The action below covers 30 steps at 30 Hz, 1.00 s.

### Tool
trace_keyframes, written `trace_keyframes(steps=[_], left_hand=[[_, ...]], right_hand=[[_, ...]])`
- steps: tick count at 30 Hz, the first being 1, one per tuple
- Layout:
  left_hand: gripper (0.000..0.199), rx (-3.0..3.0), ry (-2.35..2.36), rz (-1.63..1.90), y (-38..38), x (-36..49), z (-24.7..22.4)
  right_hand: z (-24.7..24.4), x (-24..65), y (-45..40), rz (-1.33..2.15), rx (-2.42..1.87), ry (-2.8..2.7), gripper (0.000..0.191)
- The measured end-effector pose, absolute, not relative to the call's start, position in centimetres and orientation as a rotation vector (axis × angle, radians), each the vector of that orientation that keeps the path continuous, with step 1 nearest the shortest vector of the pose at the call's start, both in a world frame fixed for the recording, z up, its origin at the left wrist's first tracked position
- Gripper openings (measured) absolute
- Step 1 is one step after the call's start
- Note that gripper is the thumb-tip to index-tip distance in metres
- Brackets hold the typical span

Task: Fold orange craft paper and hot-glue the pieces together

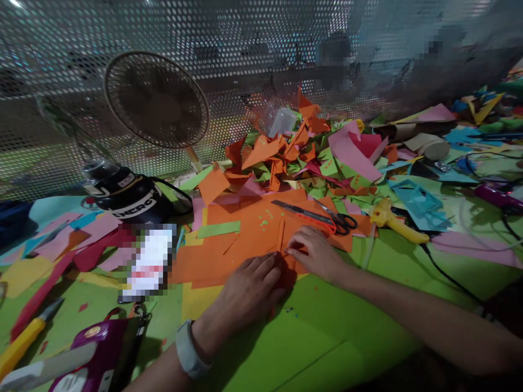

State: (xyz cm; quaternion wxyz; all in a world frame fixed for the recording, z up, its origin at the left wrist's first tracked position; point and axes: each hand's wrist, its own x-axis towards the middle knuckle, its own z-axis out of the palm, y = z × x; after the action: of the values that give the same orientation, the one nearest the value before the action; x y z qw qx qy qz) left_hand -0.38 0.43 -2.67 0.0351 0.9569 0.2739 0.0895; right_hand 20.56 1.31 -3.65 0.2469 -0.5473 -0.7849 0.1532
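My left hand (257,280), with a light band on its wrist, curls over a small folded orange paper piece (281,235). Its fingertips press together at the paper's near end, where the hold is partly hidden. My right hand (312,251) pinches the same piece from the other side, fingertips almost meeting the left ones. Flat orange sheets (229,261) lie under both hands. Just beyond the right hand are a utility knife (300,212) and scissors (341,220). A yellow glue gun (392,220) lies to its right.
Cut and folded paper (281,152) is heaped at the back against a perforated metal screen (253,54). A fan (157,100) and a dark bottle (126,193) stand left. Nearer lie a phone (151,261), a purple case (98,348) and a yellow-handled cutter (24,343).
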Motion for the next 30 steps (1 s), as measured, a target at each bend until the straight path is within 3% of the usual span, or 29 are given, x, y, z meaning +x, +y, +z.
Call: trace_keyframes(steps=[19, 30], left_hand=[[0.054, 3.007, 0.874, 0.301, 0.6, 0.1, -3.5], [0.046, 2.992, 0.914, 0.269, 0.7, 0.0, -3.9]], right_hand=[[-3.6, 19.9, 1.2, 0.425, -1.639, -2.051, 0.012], [-4.0, 20.5, 1.4, 0.602, -1.602, -1.929, 0.02]])
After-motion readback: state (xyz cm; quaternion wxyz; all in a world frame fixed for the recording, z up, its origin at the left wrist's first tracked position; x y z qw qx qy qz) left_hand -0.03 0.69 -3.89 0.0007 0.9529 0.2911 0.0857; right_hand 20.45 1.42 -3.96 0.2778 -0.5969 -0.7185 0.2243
